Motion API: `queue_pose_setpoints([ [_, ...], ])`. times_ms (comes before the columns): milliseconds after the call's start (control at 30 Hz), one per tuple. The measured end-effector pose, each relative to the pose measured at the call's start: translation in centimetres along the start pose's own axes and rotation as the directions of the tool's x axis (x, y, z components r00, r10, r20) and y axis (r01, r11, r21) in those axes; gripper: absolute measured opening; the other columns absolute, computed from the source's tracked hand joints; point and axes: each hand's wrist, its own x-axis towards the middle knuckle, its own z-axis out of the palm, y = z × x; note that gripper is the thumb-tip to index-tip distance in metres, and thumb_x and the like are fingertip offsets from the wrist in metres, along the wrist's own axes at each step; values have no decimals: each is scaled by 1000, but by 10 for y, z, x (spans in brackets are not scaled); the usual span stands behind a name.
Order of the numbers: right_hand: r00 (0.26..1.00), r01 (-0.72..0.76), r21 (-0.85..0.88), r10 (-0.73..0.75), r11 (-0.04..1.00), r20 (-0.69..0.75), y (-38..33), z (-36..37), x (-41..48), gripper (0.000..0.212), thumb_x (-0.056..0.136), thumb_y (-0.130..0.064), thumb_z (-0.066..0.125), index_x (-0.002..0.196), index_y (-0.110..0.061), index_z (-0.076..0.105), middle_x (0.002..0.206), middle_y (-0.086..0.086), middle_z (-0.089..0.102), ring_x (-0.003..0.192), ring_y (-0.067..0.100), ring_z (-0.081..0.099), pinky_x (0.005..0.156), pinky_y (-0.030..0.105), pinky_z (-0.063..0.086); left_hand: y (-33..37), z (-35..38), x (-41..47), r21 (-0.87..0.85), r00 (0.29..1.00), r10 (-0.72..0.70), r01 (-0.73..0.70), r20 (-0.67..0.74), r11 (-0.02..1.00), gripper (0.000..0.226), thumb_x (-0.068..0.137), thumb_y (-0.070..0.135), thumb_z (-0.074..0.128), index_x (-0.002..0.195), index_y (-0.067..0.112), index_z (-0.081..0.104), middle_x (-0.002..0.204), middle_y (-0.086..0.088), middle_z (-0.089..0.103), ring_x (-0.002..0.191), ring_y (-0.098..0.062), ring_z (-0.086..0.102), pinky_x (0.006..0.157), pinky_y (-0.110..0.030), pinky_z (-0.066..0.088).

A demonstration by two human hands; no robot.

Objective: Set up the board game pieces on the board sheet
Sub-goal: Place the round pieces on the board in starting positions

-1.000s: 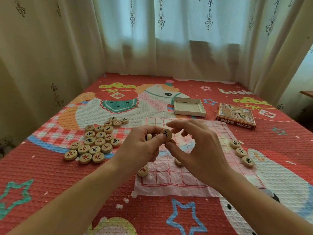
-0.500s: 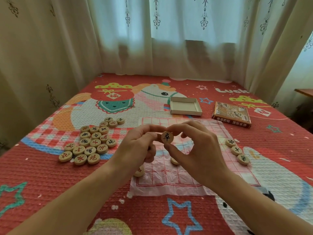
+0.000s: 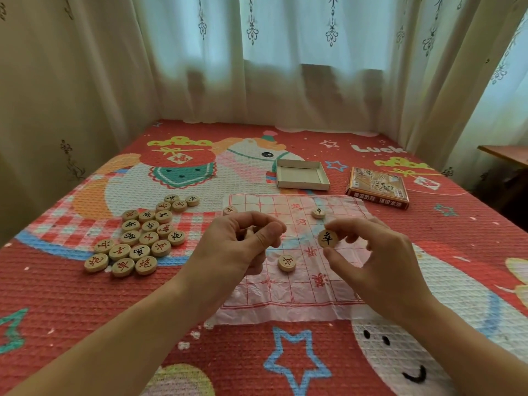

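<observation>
The thin pink board sheet with a red grid lies on the red bedspread. Three round wooden pieces rest on it: one near the middle, one at the far right, one at the far left edge. My right hand pinches a black-marked piece between thumb and fingers, above the sheet's right half. My left hand hovers over the sheet's left half with fingers curled. The edge of a wooden piece seems to show inside it, mostly hidden.
A pile of several loose pieces lies left of the sheet. An empty cardboard box tray and the printed box lid sit beyond the sheet. Curtains hang around the bed, and a wooden table edge shows at the right.
Both hands were pinching the black-marked piece together. Now my right hand alone holds it and has drawn it to the right, and my left hand has let go.
</observation>
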Motion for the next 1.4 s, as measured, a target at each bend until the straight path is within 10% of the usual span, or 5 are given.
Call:
queue_pose_setpoints([
  [333, 979, -89, -147, 114, 985, 170, 18, -8, -10, 23, 80, -38, 76, 101, -34, 71, 91, -23, 62, 96, -3, 50, 90, 24, 43, -1, 3, -2, -94, 990, -139, 140, 21, 986, 30, 102, -2, 46, 119, 7, 70, 110, -14, 77, 83, -22, 73, 66, -26, 60],
  [667, 948, -148, -229, 204, 962, 244, 22, -10, -8, 36, 74, -55, 64, 104, -37, 71, 94, -20, 58, 98, 9, 44, 86, 32, 41, 3, 7, -5, -194, 980, -196, 198, 30, 961, 35, 104, -3, 40, 127, 7, 64, 114, -17, 75, 104, -30, 75, 85, -34, 63],
  [1400, 984, 159, 64, -163, 985, 73, -40, 30, 15, 38, 79, -45, 73, 114, -34, 68, 100, -17, 62, 103, 7, 51, 87, 35, 48, -2, 6, -4, -143, 990, -110, 122, 89, 982, 35, 101, 2, 49, 135, 8, 58, 114, -22, 74, 110, -32, 72, 92, -40, 60],
])
